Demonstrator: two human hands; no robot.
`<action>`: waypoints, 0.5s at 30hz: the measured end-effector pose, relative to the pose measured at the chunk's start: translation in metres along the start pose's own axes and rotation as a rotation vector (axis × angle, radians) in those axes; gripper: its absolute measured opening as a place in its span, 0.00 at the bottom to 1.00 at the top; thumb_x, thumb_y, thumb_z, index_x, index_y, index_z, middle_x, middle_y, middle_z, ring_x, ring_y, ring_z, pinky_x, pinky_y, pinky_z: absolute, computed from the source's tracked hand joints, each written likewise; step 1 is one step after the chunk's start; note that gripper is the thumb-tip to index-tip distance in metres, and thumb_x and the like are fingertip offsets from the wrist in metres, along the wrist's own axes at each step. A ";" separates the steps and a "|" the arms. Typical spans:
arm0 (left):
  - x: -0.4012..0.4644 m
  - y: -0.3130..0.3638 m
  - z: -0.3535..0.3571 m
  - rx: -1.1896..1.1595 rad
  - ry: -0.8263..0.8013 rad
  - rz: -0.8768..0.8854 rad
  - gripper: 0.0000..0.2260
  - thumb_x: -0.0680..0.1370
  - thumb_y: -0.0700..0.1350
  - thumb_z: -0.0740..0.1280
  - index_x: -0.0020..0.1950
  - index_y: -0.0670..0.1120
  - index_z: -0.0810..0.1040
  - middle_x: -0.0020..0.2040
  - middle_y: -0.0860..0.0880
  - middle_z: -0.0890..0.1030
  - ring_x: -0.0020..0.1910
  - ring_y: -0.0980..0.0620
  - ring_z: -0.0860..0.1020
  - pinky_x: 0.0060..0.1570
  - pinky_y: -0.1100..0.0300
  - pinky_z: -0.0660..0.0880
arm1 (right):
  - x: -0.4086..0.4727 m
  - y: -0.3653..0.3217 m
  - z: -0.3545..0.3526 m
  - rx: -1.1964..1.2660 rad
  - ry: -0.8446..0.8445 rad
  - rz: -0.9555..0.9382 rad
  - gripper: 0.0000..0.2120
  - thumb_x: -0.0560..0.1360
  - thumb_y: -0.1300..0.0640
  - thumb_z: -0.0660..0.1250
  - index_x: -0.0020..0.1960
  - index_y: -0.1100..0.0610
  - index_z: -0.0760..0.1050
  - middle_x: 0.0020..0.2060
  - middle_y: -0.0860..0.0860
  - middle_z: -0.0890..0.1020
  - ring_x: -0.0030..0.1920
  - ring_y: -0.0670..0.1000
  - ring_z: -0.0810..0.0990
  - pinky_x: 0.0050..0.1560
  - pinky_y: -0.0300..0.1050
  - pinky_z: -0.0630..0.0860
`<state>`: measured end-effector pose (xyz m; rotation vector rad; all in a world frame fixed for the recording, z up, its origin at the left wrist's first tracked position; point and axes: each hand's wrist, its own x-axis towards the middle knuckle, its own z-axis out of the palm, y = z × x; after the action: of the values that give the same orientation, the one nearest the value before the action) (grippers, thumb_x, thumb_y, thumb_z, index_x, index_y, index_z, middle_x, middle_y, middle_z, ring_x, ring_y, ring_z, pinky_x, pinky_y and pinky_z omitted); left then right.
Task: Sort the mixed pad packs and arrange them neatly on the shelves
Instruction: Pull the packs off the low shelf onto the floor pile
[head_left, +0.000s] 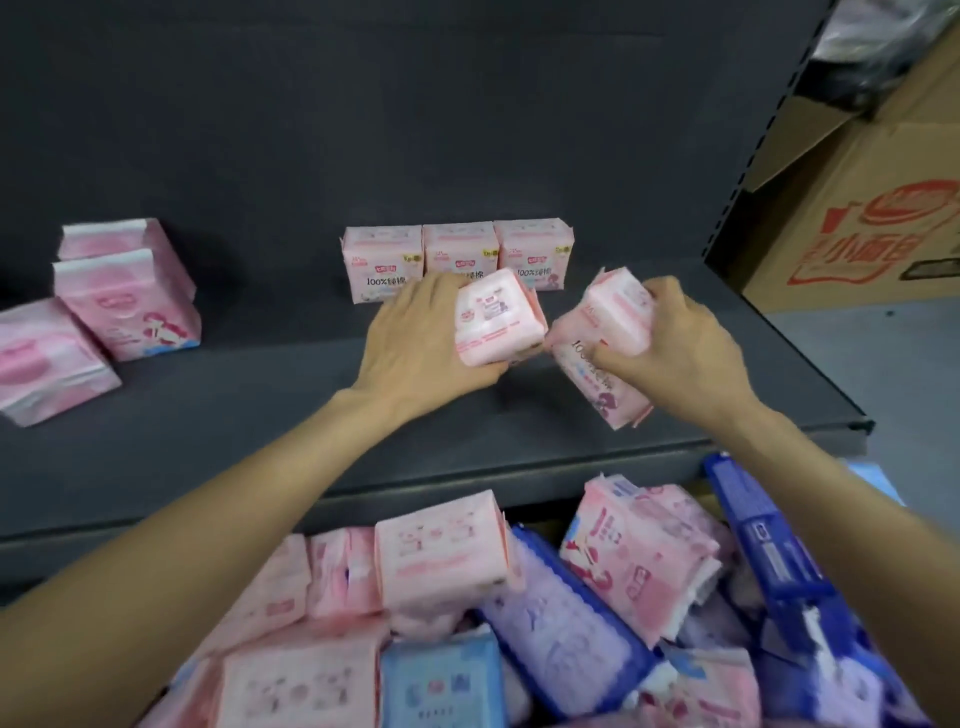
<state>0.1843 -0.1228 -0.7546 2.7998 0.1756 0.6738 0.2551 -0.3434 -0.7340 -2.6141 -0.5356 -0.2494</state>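
A person's left hand (415, 340) and right hand (675, 343) each grip a pink pad pack (496, 317) before a shelved row (457, 257) printed "100%"; other lettering is blurred.

Off to my right there's a brown cardboard box (862, 218) with red printing on its side, one flap (810, 140) hanging open; it's sitting past the slotted shelf upright (753, 145); something dark and shiny (878, 47) sits on top, too blurry to tell.
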 end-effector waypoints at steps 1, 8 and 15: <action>-0.009 0.008 -0.011 -0.038 -0.004 -0.017 0.33 0.64 0.65 0.73 0.61 0.48 0.70 0.55 0.52 0.74 0.53 0.51 0.73 0.44 0.59 0.63 | -0.014 0.000 -0.011 0.076 -0.016 0.056 0.33 0.67 0.39 0.71 0.63 0.56 0.65 0.54 0.53 0.77 0.54 0.56 0.76 0.46 0.48 0.70; -0.097 0.058 -0.081 -0.254 -0.150 -0.106 0.34 0.65 0.62 0.73 0.67 0.54 0.65 0.59 0.56 0.73 0.55 0.54 0.73 0.47 0.56 0.69 | -0.117 0.003 -0.073 0.380 -0.187 0.316 0.25 0.70 0.37 0.68 0.59 0.53 0.72 0.51 0.50 0.79 0.50 0.52 0.78 0.48 0.46 0.71; -0.165 0.076 -0.076 -0.628 -0.622 -0.451 0.31 0.66 0.68 0.68 0.63 0.54 0.70 0.57 0.56 0.78 0.52 0.55 0.78 0.57 0.53 0.74 | -0.197 0.026 -0.082 0.564 -0.317 0.433 0.14 0.74 0.44 0.66 0.58 0.44 0.72 0.45 0.41 0.80 0.47 0.45 0.80 0.47 0.40 0.74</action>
<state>0.0077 -0.2079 -0.7393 2.1168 0.3761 -0.2277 0.0798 -0.4682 -0.7237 -2.1418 -0.0982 0.4046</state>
